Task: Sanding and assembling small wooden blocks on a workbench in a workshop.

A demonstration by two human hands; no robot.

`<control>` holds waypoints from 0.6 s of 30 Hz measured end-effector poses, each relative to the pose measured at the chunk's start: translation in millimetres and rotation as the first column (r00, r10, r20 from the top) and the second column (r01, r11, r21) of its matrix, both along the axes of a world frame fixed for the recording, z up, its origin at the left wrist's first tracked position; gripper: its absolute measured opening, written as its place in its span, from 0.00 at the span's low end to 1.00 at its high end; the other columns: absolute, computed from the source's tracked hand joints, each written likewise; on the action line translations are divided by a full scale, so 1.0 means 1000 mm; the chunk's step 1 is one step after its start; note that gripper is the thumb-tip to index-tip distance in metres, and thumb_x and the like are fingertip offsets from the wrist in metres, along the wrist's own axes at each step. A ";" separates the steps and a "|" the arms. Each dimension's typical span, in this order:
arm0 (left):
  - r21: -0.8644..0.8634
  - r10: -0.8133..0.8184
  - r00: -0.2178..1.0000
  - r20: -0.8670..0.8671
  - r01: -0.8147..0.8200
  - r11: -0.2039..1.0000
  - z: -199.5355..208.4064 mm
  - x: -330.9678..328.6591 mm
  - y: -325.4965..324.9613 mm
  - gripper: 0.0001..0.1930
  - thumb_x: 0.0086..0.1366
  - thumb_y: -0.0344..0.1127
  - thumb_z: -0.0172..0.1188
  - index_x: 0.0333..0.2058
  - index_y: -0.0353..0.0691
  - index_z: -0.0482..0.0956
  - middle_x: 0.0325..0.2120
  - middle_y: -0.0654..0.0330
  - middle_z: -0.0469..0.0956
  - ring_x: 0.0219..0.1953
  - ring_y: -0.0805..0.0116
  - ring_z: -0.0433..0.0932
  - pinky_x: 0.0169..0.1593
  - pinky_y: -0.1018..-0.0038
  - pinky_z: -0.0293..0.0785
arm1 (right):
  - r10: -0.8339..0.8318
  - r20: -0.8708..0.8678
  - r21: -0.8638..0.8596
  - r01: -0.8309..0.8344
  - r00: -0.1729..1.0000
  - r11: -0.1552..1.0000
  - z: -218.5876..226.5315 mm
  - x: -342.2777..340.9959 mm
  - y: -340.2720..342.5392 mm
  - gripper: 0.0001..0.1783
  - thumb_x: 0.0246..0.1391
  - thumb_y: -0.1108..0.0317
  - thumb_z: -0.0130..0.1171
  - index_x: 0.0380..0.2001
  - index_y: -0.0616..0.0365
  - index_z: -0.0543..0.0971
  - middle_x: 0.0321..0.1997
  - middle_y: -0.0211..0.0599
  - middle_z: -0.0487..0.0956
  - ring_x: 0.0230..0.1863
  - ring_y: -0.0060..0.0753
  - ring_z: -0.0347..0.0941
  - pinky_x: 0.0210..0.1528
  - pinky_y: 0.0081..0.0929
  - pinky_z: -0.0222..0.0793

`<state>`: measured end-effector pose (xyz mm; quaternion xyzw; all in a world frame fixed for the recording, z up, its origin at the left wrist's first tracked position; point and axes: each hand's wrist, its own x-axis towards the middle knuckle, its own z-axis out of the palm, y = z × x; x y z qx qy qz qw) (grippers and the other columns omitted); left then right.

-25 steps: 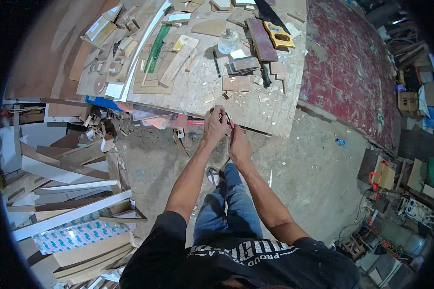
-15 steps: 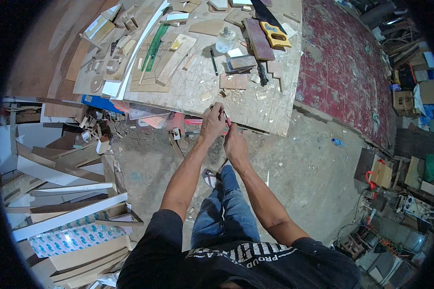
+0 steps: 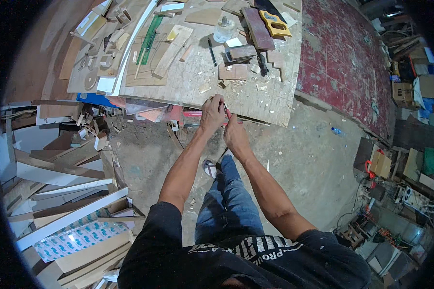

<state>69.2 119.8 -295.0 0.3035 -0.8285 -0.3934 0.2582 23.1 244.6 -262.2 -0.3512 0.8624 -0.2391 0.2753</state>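
My left hand (image 3: 211, 115) is at the front edge of the plywood workbench (image 3: 270, 108), its fingers closed in a pinch. What they hold is too small and covered to make out. Close beside it, my right hand (image 3: 236, 134) grips a slim red-handled tool (image 3: 227, 112), its dark tip pointing up toward the left fingers. The tool's exact kind does not show. Just beyond the hands lie thin wood chips (image 3: 204, 87), a small dark wood piece (image 3: 222, 84) and a flat wooden block (image 3: 233, 72).
Farther back on the bench are a yellow-handled saw (image 3: 276, 24), a clear jar (image 3: 223, 30), a black pen (image 3: 212, 53), a sanding block (image 3: 258, 29) and a green ruler (image 3: 152, 39). Board offcuts (image 3: 72, 192) pile up at the left. A red-topped surface (image 3: 342, 67) adjoins at right.
The bench appears slightly higher and farther left in the picture as the view shifts. Both hands stay together at its edge, the left fingers slightly changed in pose, the red-handled tool still in my right hand.
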 end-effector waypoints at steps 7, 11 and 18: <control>0.142 0.081 0.995 -0.049 -0.073 0.987 0.003 -0.008 0.006 0.06 0.57 0.23 0.54 0.34 0.36 0.68 0.24 0.47 0.73 0.29 0.46 0.75 0.34 0.56 0.69 | -0.032 -0.060 -0.011 0.031 0.998 0.999 -0.015 0.005 0.009 0.14 0.56 0.71 0.44 0.44 0.67 0.61 0.25 0.67 0.75 0.31 0.72 0.74 0.32 0.59 0.67; 0.141 0.162 0.987 -0.013 -0.158 0.977 0.011 -0.011 0.005 0.06 0.57 0.23 0.57 0.33 0.35 0.69 0.22 0.49 0.73 0.26 0.51 0.75 0.32 0.62 0.70 | -0.060 0.007 -0.005 0.060 0.998 0.998 -0.012 0.014 0.022 0.16 0.57 0.70 0.43 0.47 0.66 0.61 0.27 0.68 0.76 0.32 0.71 0.74 0.33 0.60 0.67; 0.742 0.346 0.934 -0.089 -0.170 0.649 0.030 0.019 -0.005 0.08 0.59 0.22 0.61 0.38 0.32 0.79 0.29 0.63 0.80 0.30 0.77 0.77 0.36 0.81 0.74 | -0.196 0.101 -0.247 0.216 0.975 0.945 0.005 -0.036 0.044 0.15 0.64 0.59 0.48 0.42 0.61 0.69 0.23 0.51 0.73 0.24 0.52 0.73 0.28 0.43 0.67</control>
